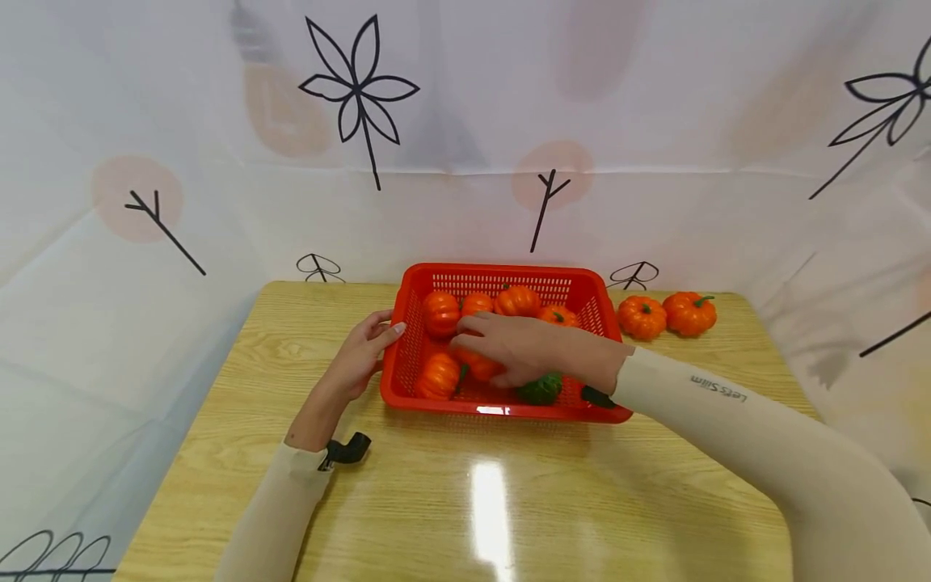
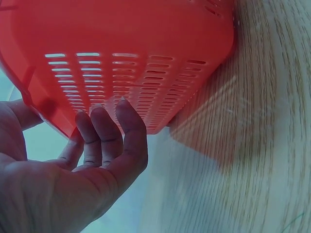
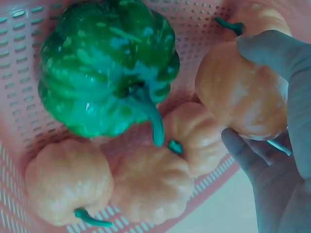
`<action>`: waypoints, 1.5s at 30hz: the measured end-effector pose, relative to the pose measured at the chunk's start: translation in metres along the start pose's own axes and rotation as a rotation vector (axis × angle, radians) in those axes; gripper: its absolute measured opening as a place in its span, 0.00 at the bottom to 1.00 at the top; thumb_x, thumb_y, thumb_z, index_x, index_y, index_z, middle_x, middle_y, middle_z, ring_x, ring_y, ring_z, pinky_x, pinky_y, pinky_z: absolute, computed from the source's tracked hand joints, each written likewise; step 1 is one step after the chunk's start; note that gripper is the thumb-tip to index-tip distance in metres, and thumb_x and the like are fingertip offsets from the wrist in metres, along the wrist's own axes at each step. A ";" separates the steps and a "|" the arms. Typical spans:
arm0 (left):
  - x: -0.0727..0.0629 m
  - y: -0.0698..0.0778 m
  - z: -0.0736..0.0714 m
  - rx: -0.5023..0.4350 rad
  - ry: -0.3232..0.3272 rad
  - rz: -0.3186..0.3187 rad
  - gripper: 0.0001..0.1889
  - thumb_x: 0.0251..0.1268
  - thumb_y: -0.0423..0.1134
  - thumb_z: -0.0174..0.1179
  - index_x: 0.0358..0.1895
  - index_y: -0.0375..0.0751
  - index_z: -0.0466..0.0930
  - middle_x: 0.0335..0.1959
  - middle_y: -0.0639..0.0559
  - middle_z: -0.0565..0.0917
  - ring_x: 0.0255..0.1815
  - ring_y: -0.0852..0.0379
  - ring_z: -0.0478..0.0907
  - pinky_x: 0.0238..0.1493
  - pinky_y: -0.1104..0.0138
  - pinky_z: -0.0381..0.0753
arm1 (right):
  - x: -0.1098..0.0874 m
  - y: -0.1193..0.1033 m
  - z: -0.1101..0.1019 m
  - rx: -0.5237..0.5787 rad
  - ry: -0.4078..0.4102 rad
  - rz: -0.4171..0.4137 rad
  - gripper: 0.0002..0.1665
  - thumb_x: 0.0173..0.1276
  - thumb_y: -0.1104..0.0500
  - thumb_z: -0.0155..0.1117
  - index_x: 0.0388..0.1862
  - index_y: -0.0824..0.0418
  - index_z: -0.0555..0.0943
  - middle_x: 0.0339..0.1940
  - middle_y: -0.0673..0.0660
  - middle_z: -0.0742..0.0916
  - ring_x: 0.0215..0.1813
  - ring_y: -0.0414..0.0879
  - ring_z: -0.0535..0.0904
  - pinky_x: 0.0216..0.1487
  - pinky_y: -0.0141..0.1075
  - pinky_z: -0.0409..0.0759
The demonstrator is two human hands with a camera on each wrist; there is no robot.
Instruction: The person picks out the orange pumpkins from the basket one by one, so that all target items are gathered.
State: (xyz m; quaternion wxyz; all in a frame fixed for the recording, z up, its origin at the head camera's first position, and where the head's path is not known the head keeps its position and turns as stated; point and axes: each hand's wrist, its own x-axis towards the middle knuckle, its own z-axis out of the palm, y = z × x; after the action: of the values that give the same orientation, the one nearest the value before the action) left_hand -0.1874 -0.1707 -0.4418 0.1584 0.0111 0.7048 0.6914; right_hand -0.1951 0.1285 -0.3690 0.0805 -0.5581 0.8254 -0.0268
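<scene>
My left hand grips the left rim of a red plastic basket, thumb over the edge and fingers curled against the slotted outer wall. Inside the basket, my right hand holds an orange toy pumpkin between thumb and fingers. A larger green pumpkin with a curved stem lies near it. Several other orange pumpkins sit around, one at the front left and more along the back. My right forearm hides part of the basket's right side.
Two orange pumpkins, one nearer the basket and one farther right, stand on the wooden table outside the basket. Behind the table hangs a white cloth with drawn flowers.
</scene>
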 end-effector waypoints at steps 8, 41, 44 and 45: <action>0.001 0.001 0.000 -0.009 -0.002 0.006 0.31 0.83 0.47 0.59 0.79 0.39 0.63 0.69 0.36 0.75 0.60 0.46 0.80 0.52 0.59 0.88 | -0.014 0.002 -0.007 0.005 0.044 -0.009 0.44 0.64 0.55 0.81 0.75 0.61 0.71 0.70 0.60 0.74 0.66 0.52 0.75 0.62 0.41 0.83; -0.001 -0.003 0.000 0.002 -0.001 0.003 0.31 0.83 0.50 0.58 0.79 0.40 0.63 0.69 0.35 0.76 0.63 0.41 0.80 0.54 0.58 0.88 | -0.107 0.022 -0.032 0.178 0.414 0.232 0.44 0.61 0.57 0.81 0.73 0.58 0.70 0.73 0.53 0.73 0.70 0.51 0.74 0.65 0.50 0.81; -0.002 -0.002 0.001 0.001 0.003 0.004 0.30 0.83 0.49 0.58 0.78 0.40 0.64 0.68 0.35 0.76 0.63 0.40 0.80 0.54 0.57 0.88 | -0.120 0.027 -0.031 0.177 0.457 0.278 0.46 0.60 0.57 0.82 0.74 0.59 0.70 0.73 0.54 0.73 0.69 0.52 0.74 0.63 0.51 0.82; -0.002 -0.002 0.001 0.000 0.003 0.002 0.30 0.83 0.49 0.58 0.78 0.40 0.64 0.68 0.35 0.76 0.63 0.40 0.80 0.54 0.57 0.88 | -0.125 0.028 -0.030 0.177 0.469 0.292 0.47 0.59 0.57 0.83 0.74 0.60 0.70 0.74 0.55 0.73 0.69 0.53 0.74 0.62 0.51 0.82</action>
State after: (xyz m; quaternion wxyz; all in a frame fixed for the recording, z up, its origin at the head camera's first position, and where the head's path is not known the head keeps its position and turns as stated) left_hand -0.1851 -0.1706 -0.4433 0.1566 0.0106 0.7049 0.6917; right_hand -0.1804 0.2532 -0.3304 -0.0610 -0.4027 0.8876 -0.2153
